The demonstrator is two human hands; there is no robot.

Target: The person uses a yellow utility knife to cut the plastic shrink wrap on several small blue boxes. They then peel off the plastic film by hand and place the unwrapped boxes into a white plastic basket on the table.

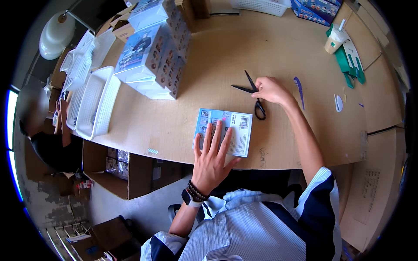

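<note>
My left hand (210, 160) lies flat with fingers spread on a small light-blue and white printed box (238, 138) near the table's front edge. A barcode panel shows on the upper side of the box. Ahead and to the right, my right hand (271, 90) has its fingers closed at the middle of a pair of black scissors (247, 90). The scissor blades are apart and point away to the left. One handle loop shows below my fingers; part of the scissors is hidden under the hand.
Stacked printed boxes (150, 56) stand at the left, beside white plastic baskets (109, 98). At the far right are a drink cup (334, 40) and a green-and-white strap-like item (348, 61). A purple strip (299, 91) lies nearby. Another person (54, 143) is at the left edge.
</note>
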